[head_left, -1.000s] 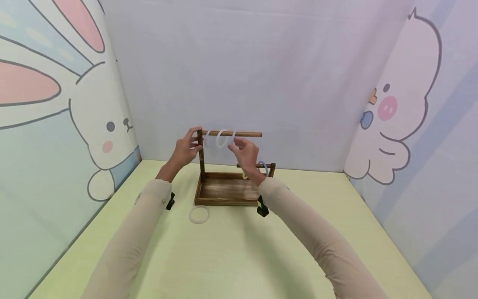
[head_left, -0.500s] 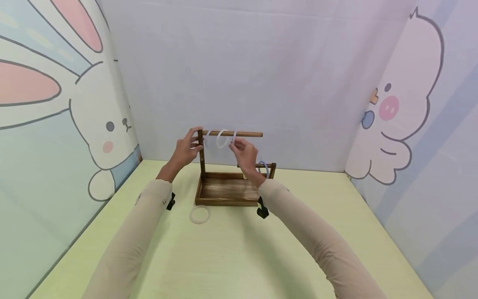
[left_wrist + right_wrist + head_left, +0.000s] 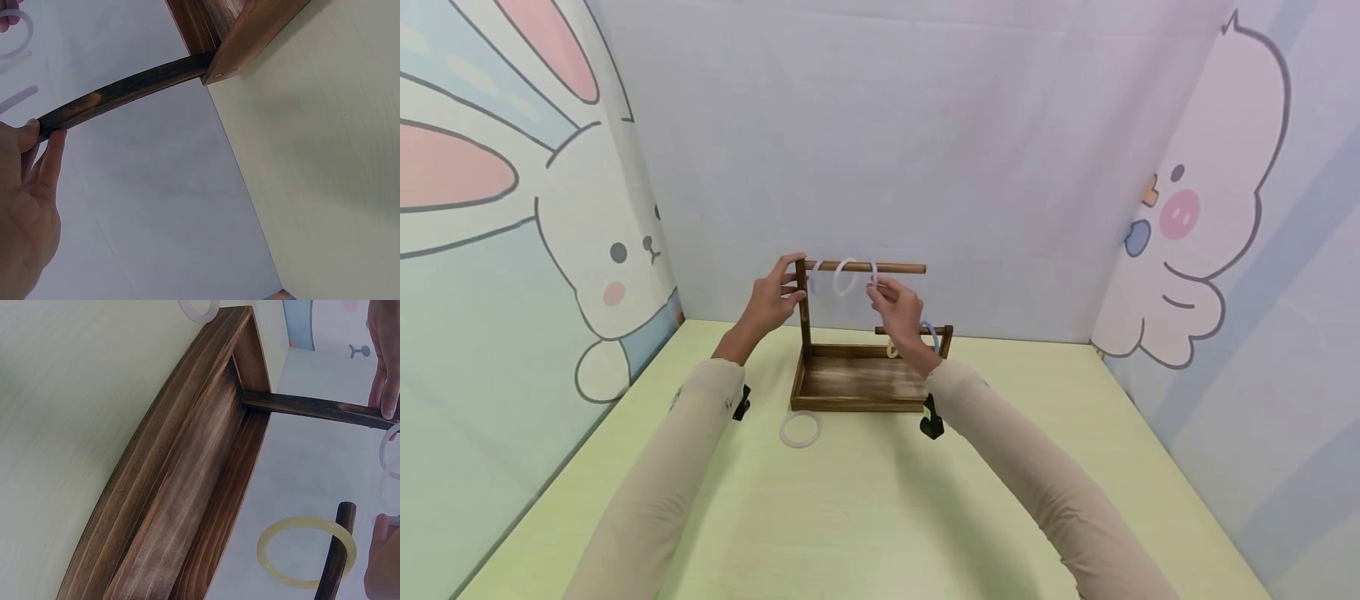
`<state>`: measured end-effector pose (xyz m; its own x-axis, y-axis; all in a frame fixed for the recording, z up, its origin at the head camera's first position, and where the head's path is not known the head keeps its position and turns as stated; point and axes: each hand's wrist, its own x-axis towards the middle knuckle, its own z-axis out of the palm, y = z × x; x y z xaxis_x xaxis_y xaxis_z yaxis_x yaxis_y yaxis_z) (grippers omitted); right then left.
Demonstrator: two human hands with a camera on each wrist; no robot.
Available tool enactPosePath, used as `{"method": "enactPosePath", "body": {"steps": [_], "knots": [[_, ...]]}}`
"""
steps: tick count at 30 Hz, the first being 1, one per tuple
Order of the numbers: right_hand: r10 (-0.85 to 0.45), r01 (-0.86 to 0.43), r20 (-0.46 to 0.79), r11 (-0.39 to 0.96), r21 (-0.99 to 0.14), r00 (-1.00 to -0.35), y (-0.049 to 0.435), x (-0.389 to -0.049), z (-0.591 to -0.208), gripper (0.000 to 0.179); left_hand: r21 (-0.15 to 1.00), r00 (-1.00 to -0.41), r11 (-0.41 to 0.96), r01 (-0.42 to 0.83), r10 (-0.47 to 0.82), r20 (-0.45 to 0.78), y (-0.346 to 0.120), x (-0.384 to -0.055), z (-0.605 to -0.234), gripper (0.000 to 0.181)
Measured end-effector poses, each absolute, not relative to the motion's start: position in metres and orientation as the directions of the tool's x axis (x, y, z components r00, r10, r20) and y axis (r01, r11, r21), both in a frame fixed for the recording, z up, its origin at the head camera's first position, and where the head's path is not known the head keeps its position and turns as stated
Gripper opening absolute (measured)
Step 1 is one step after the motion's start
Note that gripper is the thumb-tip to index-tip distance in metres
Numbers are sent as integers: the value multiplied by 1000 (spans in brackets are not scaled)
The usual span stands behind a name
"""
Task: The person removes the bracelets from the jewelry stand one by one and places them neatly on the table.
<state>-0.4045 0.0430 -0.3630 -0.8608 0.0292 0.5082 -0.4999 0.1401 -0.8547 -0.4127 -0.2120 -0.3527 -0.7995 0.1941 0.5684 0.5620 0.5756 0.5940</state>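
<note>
My left hand (image 3: 771,302) grips the top of the dark upright post (image 3: 806,321) of a wooden rack; in the left wrist view the thumb and fingers (image 3: 55,156) hold it from both sides. My right hand (image 3: 901,315) pinches a lilac ring (image 3: 875,273) that hangs on the upper wooden bar (image 3: 906,268). Left of it on that bar hang a white ring (image 3: 837,283) and another lilac ring (image 3: 814,276). Below, a yellow ring (image 3: 262,547) and a blue ring (image 3: 936,335) hang on the shorter lower bar (image 3: 334,562), partly behind my right hand in the head view.
The rack's wooden tray base (image 3: 857,406) stands on the pale table (image 3: 850,500). A whitish ring (image 3: 801,445) lies flat on the table before the tray's left front corner. A grey backdrop (image 3: 910,133) rises behind, with cartoon-printed panels on both sides.
My right thumb and fingers have closed on the right-hand lilac ring, and it has shifted slightly right along the bar. The left hand still holds the post.
</note>
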Motion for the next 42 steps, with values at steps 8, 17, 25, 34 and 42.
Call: {"method": "enactPosePath", "body": {"steps": [8, 17, 25, 34, 42], "knots": [[40, -463, 468, 91, -882, -883, 50, -402, -360, 27, 588, -800, 584, 559, 195, 567, -211, -412, -352, 71], [63, -430, 435, 88, -899, -898, 58, -401, -364, 28, 597, -810, 585, 549, 199, 551, -212, -409, -353, 71], [52, -437, 447, 135, -889, -893, 71, -400, -363, 32, 611, -816, 573, 546, 196, 545, -212, -407, -351, 71], [56, -421, 431, 133, -897, -900, 87, -400, -365, 34, 598, -814, 587, 546, 201, 545, -214, -409, -354, 72], [55, -431, 445, 165, -887, -894, 94, -398, -362, 35, 587, -816, 606, 537, 196, 544, -214, -407, -353, 73]]}}
